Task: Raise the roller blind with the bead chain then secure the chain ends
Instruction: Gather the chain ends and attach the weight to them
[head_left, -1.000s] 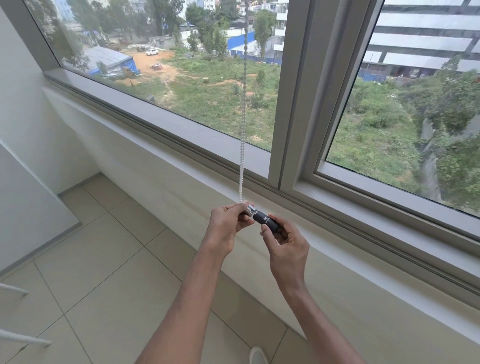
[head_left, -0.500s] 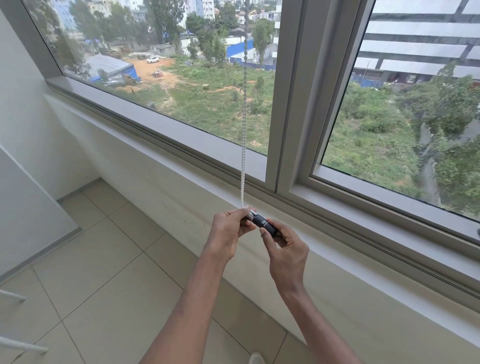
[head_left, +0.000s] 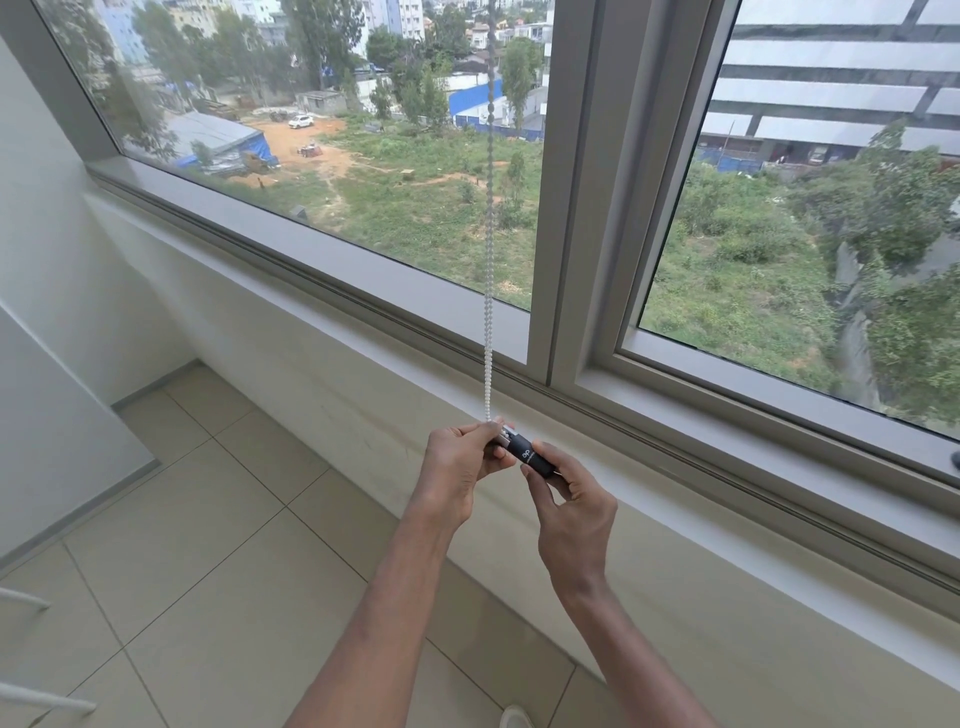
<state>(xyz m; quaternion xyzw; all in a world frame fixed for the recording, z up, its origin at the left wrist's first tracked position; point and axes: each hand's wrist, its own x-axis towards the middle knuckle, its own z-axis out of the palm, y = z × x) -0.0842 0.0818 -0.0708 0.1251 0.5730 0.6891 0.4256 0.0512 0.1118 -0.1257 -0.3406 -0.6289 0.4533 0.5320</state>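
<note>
A white bead chain (head_left: 489, 260) hangs straight down in front of the window glass, from the top edge of the view to my hands. Its lower end meets a small black cylinder with a silver end (head_left: 525, 453), tilted down to the right. My left hand (head_left: 457, 467) pinches the chain's end and the silver tip. My right hand (head_left: 571, 506) grips the black body from below with thumb and fingers. The roller blind itself is out of view above.
A wide window with a grey frame and a vertical mullion (head_left: 576, 182) stands ahead, above a white sill ledge (head_left: 363, 364). Beige floor tiles (head_left: 197, 519) lie below. White rails (head_left: 31, 696) poke in at the lower left. A shoe tip (head_left: 514, 719) shows at the bottom.
Both hands hold the same grip on the chain end and the black cylinder. They have sunk slightly in the frame as the view tilted up.
</note>
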